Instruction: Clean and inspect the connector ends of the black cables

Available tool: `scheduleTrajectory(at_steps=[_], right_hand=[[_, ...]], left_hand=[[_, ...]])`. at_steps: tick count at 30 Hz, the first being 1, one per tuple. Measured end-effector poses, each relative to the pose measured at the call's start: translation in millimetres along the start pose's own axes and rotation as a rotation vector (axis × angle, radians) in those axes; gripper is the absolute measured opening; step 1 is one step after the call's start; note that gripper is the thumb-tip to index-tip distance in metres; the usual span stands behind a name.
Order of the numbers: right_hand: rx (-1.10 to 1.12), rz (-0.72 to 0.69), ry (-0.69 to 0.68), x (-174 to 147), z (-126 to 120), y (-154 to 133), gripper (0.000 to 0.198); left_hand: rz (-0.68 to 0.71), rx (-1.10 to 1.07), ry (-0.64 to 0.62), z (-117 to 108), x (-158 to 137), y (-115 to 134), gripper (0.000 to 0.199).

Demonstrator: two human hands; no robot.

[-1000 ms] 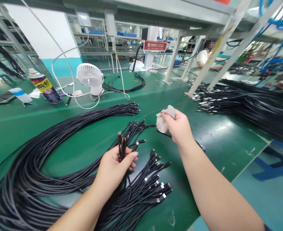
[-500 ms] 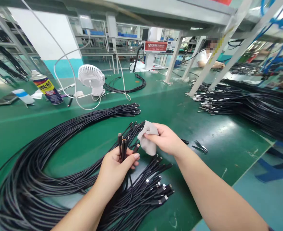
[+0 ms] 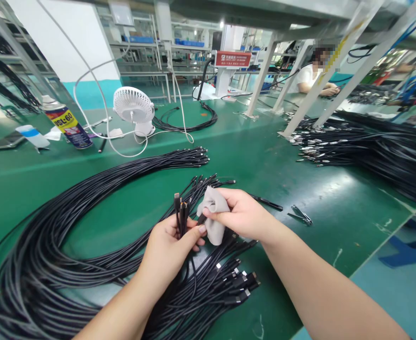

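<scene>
My left hand is closed around several black cables, their connector ends pointing up from the fist. One connector leans right between thumb and fingers, and its tip is covered by a grey cloth. Pinching that cloth is my right hand, just right of the left hand. Beneath both hands lies a bundle of black cables with metal-tipped connectors fanned toward the right. A second curved bundle of cables sweeps round to the left and back.
Tweezers and a nail clipper lie to the right on the green table. Behind stand a white fan, a spray can and a coil of cable. Cables are heaped at right; a person sits beyond.
My right hand has brought the cloth down and left onto the leaning connector's tip. My left hand keeps its hold on the cables. The view has shifted slightly.
</scene>
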State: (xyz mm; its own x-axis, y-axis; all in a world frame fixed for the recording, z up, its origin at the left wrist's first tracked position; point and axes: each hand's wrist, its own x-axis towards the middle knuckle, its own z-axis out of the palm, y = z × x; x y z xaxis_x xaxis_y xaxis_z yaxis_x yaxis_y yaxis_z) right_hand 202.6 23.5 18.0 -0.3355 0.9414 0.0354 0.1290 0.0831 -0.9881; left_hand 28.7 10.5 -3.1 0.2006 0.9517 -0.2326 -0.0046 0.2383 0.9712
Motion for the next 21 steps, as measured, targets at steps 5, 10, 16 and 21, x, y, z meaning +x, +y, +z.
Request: scheduleTrajectory(at_steps=[5, 10, 16, 21], right_hand=[[-0.038, 0.034, 0.094, 3.3, 7.1, 2.6, 0.018], [0.128, 0.077, -0.025, 3.2, 11.9, -4.7, 0.023], [-0.233, 0.017, 0.481, 10.1, -25.4, 3.4, 0.030], [-0.857, 0.189, 0.668, 11.5, -51.3, 17.8, 0.066]], left_hand=[[-0.039, -0.125, -0.100, -2.1, -1.3, 0.4, 0.018], [-0.037, -0.168, -0.126, -1.9, -0.4, 1.9, 0.018], [-0.092, -0.270, -0.093, -1.2, -0.6, 5.7, 0.022], [-0.138, -0.344, -0.134, -4.0, -1.6, 6.5, 0.023]])
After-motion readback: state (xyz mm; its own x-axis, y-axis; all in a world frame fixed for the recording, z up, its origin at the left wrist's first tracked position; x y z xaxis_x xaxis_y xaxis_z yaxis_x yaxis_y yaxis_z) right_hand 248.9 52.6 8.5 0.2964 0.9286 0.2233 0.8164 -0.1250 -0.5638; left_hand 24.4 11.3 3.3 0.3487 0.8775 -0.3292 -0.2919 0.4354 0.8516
